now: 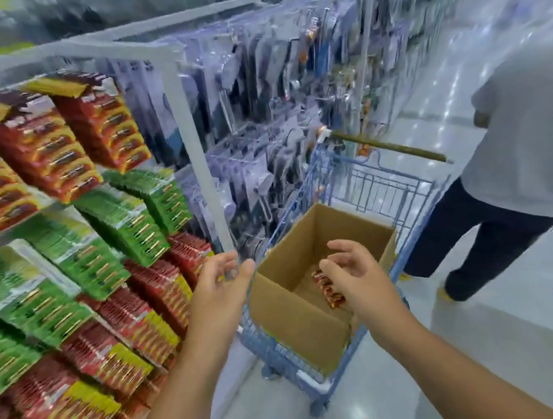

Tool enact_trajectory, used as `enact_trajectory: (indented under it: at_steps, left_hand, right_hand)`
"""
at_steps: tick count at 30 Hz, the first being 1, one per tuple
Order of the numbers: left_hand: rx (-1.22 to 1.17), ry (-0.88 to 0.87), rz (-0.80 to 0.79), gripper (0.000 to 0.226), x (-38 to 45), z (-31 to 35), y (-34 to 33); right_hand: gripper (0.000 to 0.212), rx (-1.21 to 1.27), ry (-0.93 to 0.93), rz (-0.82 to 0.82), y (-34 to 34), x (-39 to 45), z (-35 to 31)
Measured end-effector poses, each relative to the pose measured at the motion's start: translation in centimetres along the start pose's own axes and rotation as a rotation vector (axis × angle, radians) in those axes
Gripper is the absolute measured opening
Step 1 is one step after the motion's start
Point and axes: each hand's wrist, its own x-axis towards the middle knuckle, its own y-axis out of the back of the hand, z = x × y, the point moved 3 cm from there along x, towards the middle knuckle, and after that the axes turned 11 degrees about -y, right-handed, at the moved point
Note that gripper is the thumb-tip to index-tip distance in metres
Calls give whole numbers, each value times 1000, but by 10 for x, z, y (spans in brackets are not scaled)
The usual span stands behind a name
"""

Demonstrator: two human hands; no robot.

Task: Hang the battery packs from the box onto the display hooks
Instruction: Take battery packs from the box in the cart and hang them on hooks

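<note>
An open cardboard box (290, 314) sits in a blue wire cart (362, 185). Red battery packs (329, 289) lie at its bottom. My right hand (354, 269) hovers over the box opening, fingers loosely spread and holding nothing. Beside the box's left corner, my left hand (221, 284) is raised with relaxed fingers and is empty too. Red and green battery packs (71, 205) hang in dense rows on the display at left. The hooks themselves are hidden under the packs.
A white upright post (196, 156) marks the display's corner, just beyond my left hand. Clear-packed goods (273, 106) hang along the adjoining side. A person in a white top and dark trousers (517, 161) walks on the right, close to the cart.
</note>
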Motion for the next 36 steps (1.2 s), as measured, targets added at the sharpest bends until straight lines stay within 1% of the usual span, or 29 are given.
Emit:
enact_trajectory:
  at_steps: [4,8,11,14,17,21,28,32,34,36]
  left_hand:
    - [-47,40,-15,12,69,-39,-71]
    - [-61,119,-25,18,126,-79,-127]
    - [-14,153,-45,27,155,-99,-154]
    - [-23,226,0,29,175,-119,-175]
    - [-13,310,67,34,188,-148,-198]
    - [33,397,166,26,205,-187,-233]
    - [86,594,342,24,227,-277,-308]
    - [153,734,379,25,226,-346,-349]
    - [201,807,356,29,224,-380,-367]
    - [221,851,346,27,225,-414,-382]
  right_hand:
    - [24,-92,-23,56,37,80,-3]
    - [23,-196,-87,110,71,149,-5]
    - [24,-279,-129,92,86,193,-8]
    - [23,-367,-163,57,92,238,-3]
    - [24,-469,-209,-16,94,288,12]
    - [29,-633,-235,-137,88,364,42]
    - [37,-1034,-199,-491,77,492,118]
    - [42,-1269,-192,-653,72,542,166]
    - [44,-1426,-128,-720,67,557,189]
    - [40,-1557,-53,-773,63,566,212]
